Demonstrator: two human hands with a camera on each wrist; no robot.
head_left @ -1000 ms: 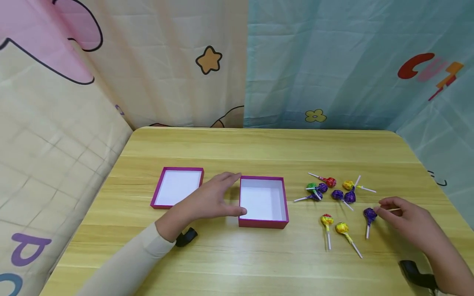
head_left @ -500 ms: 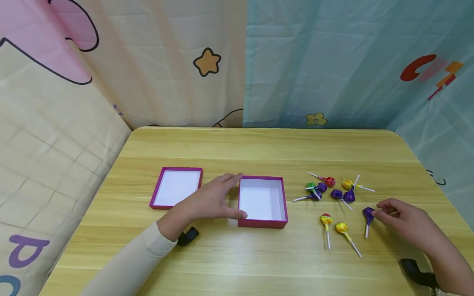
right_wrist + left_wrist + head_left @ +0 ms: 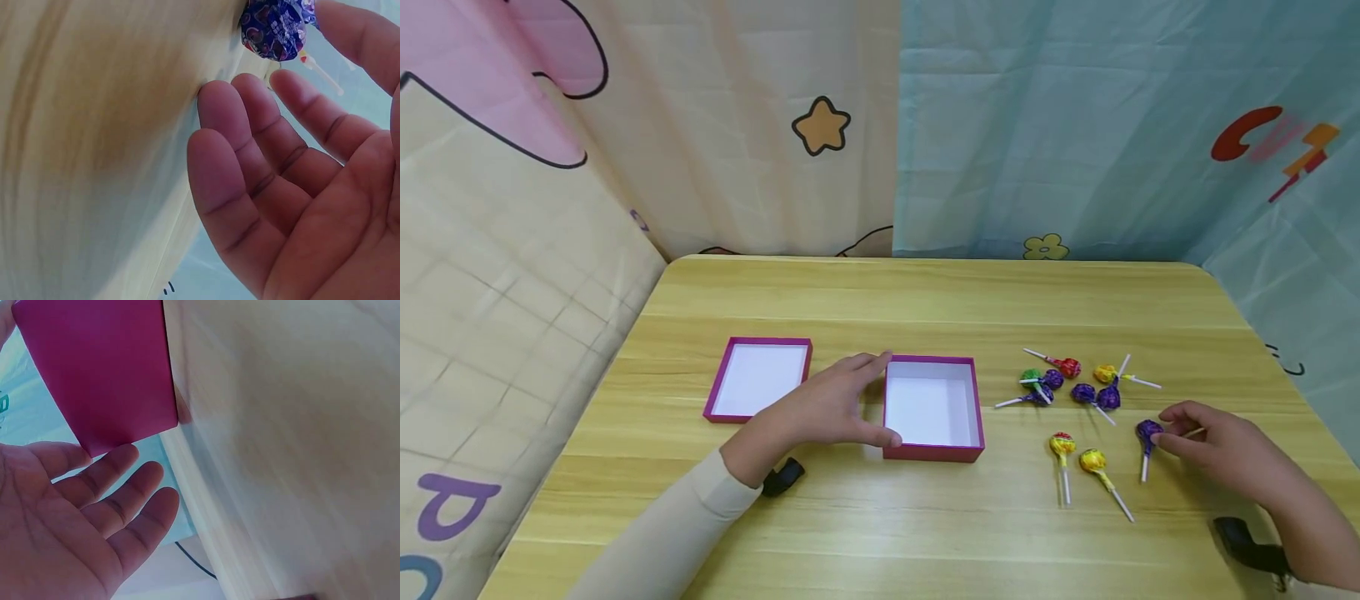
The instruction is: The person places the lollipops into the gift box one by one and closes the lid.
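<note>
My left hand (image 3: 820, 404) spans the left side of an open magenta box (image 3: 934, 454) with a white inside, thumb at the near corner and forefinger at the far one. The left wrist view has the fingertips (image 3: 125, 453) right at a corner of the box wall (image 3: 100, 375). On the right, my right hand (image 3: 1228, 450) reaches a purple-wrapped lollipop (image 3: 1147, 431), whose white stick points toward me. In the right wrist view the thumb (image 3: 356, 31) meets the wrapper of the lollipop (image 3: 272, 28), while the other fingers stay loosely bent, apart from it.
Left of the box lies its shallow magenta lid (image 3: 758, 379), inside up. Several lollipops lie right of the box: a red one (image 3: 1069, 368), a green one (image 3: 1030, 378), purple ones and yellow ones, such as this yellow lollipop (image 3: 1093, 461). Curtains stand behind the wooden table (image 3: 865, 533).
My right hand has shifted slightly left, and its thumb now overlaps the purple lollipop's wrapper. The left hand and the box have stayed in place.
</note>
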